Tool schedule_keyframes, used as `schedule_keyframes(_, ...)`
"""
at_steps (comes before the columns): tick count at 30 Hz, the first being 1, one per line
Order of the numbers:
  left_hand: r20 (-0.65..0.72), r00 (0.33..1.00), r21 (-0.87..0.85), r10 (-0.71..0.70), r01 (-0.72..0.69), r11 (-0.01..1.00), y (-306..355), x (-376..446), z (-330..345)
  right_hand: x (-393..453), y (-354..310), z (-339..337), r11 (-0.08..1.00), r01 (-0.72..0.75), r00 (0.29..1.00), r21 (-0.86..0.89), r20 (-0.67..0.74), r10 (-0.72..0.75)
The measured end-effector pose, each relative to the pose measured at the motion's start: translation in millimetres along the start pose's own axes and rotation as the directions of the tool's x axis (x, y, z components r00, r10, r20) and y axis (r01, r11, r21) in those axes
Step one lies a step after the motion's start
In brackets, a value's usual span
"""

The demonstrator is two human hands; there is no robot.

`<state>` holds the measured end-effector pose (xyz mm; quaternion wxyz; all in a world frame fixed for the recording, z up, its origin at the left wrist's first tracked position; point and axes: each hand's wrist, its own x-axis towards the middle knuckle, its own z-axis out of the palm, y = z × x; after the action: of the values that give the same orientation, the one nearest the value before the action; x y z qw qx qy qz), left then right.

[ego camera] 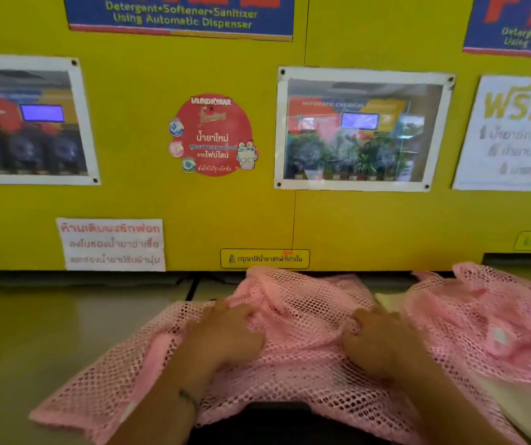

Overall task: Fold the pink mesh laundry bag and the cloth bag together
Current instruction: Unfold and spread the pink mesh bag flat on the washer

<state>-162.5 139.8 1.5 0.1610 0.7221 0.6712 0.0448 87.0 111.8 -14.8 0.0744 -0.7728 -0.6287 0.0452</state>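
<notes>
Both the left hand (225, 335) and right hand (383, 342) pinch bunched pink mesh laundry bag (306, 316) below the yellow panel (257, 213), apparently gathering a fold over the cloth bag (521, 409).

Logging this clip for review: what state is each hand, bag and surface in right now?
Left hand: on the mesh, fingers curled into it.
Right hand: on the mesh, fingers curled into it.
Pink mesh laundry bag: spread out, rumpled, bunched between the hands.
Cloth bag: cream, mostly hidden under the mesh.
Counter: grey, bag lying on it.
</notes>
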Motion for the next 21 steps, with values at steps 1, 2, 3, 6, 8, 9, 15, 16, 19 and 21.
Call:
schedule_keyframes(1, -0.078, 0.996, -0.013, -0.045, 0.045, 0.999, 3, -3, -4, -1, 3, -3, 0.998, -0.051, 0.999, -0.035, -0.010, 0.050)
schedule_keyframes(2, -0.171, 0.982, -0.041, -0.082, 0.076, 0.996, 5, -6, -8, -2, 6, -6, 0.994, -0.084, 0.996, -0.063, -0.026, 0.082)
schedule_keyframes(3, -0.271, 0.957, -0.076, -0.102, 0.084, 0.994, 7, -6, -11, -4, 8, -7, 0.992, -0.100, 0.994, -0.079, -0.047, 0.097)
schedule_keyframes(6, -0.527, 0.848, -0.108, -0.050, -0.009, 0.994, 6, -2, -13, -6, 4, -8, 0.999, -0.022, 0.987, -0.044, -0.159, 0.015)
schedule_keyframes(8, -0.533, 0.846, -0.094, 0.006, -0.066, 0.993, 2, 6, -10, -6, -6, -5, 0.992, 0.115, 0.965, 0.047, -0.240, -0.101)
schedule_keyframes(9, -0.481, 0.877, -0.077, 0.013, -0.057, 0.995, 0, 10, -7, -6, -12, -3, 0.979, 0.183, 0.955, 0.084, -0.250, -0.157)
schedule_keyframes(15, -0.163, 0.975, -0.062, -0.148, 0.140, 0.988, -9, 19, 3, 3, -25, 23, 0.919, 0.391, 0.915, 0.056, 0.086, -0.395)
schedule_keyframes(16, -0.160, 0.979, -0.038, -0.130, 0.126, 0.991, -8, 18, 3, 4, -24, 23, 0.917, 0.395, 0.912, 0.053, 0.098, -0.398)
schedule_keyframes(19, -0.146, 0.989, -0.116, -0.034, 0.017, 0.993, -3, 17, 5, 3, -22, 21, 0.901, 0.425, 0.897, 0.083, 0.096, -0.432)
schedule_keyframes(21, -0.172, 0.984, -0.232, 0.043, -0.083, 0.969, 2, 12, 5, 2, -21, 20, 0.891, 0.438, 0.889, 0.120, 0.091, -0.450)
